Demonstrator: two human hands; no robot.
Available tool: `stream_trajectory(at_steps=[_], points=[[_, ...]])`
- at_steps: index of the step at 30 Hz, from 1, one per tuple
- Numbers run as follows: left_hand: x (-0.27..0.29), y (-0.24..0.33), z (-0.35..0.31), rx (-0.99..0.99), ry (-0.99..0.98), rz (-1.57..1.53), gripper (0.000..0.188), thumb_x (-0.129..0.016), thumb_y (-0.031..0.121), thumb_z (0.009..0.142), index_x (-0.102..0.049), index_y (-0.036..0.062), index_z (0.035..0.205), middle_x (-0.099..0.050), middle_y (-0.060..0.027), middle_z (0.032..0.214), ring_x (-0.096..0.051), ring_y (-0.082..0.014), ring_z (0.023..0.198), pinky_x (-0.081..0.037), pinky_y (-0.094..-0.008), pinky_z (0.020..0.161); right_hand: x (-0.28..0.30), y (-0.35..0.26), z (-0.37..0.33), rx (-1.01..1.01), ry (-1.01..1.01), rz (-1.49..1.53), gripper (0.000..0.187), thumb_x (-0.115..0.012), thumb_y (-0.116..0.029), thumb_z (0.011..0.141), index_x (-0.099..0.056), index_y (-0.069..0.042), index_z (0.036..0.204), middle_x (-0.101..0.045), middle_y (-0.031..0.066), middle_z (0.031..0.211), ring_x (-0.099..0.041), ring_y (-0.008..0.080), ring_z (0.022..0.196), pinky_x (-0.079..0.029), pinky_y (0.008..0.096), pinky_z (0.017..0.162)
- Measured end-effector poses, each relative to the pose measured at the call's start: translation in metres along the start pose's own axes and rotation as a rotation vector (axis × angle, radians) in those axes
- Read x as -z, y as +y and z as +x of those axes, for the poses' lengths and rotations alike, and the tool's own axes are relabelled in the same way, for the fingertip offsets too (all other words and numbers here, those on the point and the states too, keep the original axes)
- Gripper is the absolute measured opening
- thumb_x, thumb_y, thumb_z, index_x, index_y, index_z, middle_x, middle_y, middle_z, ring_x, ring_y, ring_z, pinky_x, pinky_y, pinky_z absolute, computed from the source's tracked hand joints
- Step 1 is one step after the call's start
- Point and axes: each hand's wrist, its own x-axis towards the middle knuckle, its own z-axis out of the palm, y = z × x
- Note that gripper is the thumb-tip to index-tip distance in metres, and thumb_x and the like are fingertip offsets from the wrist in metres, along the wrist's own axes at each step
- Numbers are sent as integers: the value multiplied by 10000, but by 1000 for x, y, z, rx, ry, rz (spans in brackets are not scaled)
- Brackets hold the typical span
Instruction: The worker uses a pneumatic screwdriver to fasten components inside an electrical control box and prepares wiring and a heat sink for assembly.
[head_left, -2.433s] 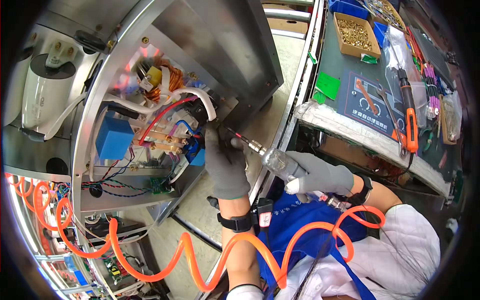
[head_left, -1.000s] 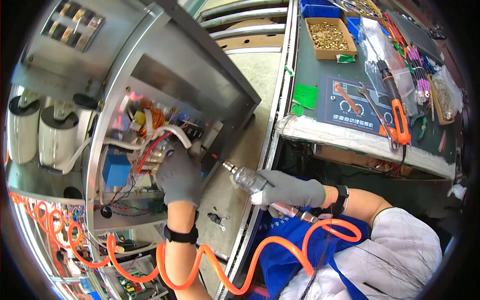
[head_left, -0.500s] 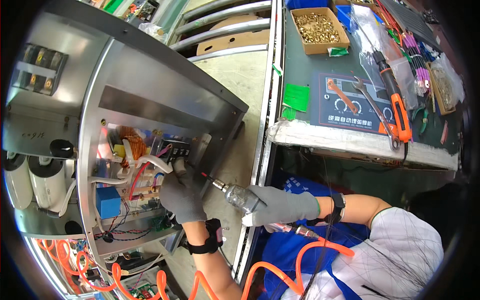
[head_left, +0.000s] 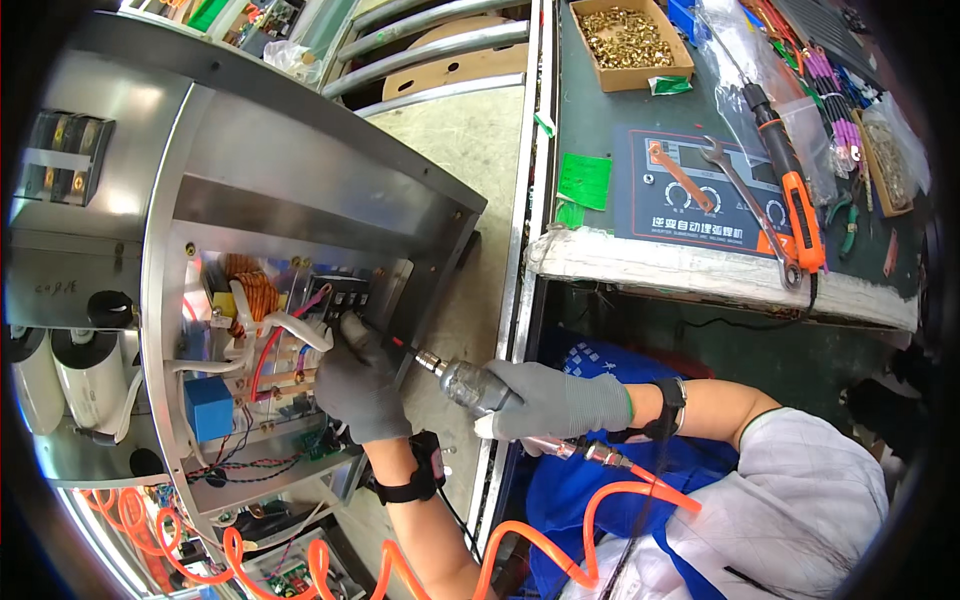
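Note:
My left hand (head_left: 362, 388), in a grey glove, reaches into an open metal cabinet (head_left: 330, 160). Its fingers are bent together beside a black terminal block (head_left: 345, 294); whatever they pinch is hidden. Close to these fingers are a thick white cable (head_left: 300, 328), a red wire (head_left: 264, 360) and a copper coil (head_left: 255, 290). My right hand (head_left: 555, 400), gloved too, is wrapped round an air screwdriver (head_left: 465, 386). Its red-tipped bit points at the cabinet, just right of my left hand. An orange coiled hose (head_left: 540, 535) runs to the tool's fitting.
At the right, a workbench (head_left: 600, 262) carries a blue printed panel (head_left: 640, 180), a wrench (head_left: 745, 205), an orange-black electric screwdriver (head_left: 795, 200) and a carton of brass fasteners (head_left: 640, 75). Metal rollers (head_left: 430, 65) lie behind the cabinet. A blue block (head_left: 208, 408) sits inside it.
The whole view has shifted slightly, so things appear a little further left and up. Both hands keep nearly the same places relative to the cabinet; the screwdriver stays in my right hand.

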Motion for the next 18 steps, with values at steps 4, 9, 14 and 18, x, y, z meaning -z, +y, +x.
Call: stream_trajectory(at_steps=[4, 9, 14, 18], points=[[-5, -2, 1, 45, -57, 70, 445, -463, 451, 1014, -722, 94, 961, -688, -220, 774, -678, -437, 749, -517, -527, 636, 0, -1, -3, -37, -28, 127, 550, -727, -438, 860, -459, 6, 1045, -588, 104, 687, -601, 170, 492, -487, 320, 448], [-10, -6, -2, 17, -8, 78, 490, -449, 485, 1008, -719, 84, 923, -669, -224, 710, -669, -438, 680, -510, -541, 603, -7, -3, -2, -89, -7, 178, 529, -756, -382, 848, -452, -2, 1056, -554, 69, 620, -567, 156, 445, -456, 308, 407], [-10, -7, -1, 56, -11, 66, 510, -487, 496, 998, -655, 73, 768, -654, -219, 677, -660, -435, 647, -503, -544, 586, -13, -4, -4, -43, 8, 186, 507, -768, -345, 839, -476, -3, 1072, -557, 65, 650, -563, 149, 463, -454, 301, 420], [-6, -5, -3, 36, 35, -27, 457, -513, 480, 989, -638, 78, 812, -662, -216, 689, -665, -429, 657, -506, -541, 587, -18, -4, -4, -34, 48, 158, 499, -779, -319, 834, -478, -16, 1093, -563, 61, 720, -585, 143, 511, -464, 301, 443]])
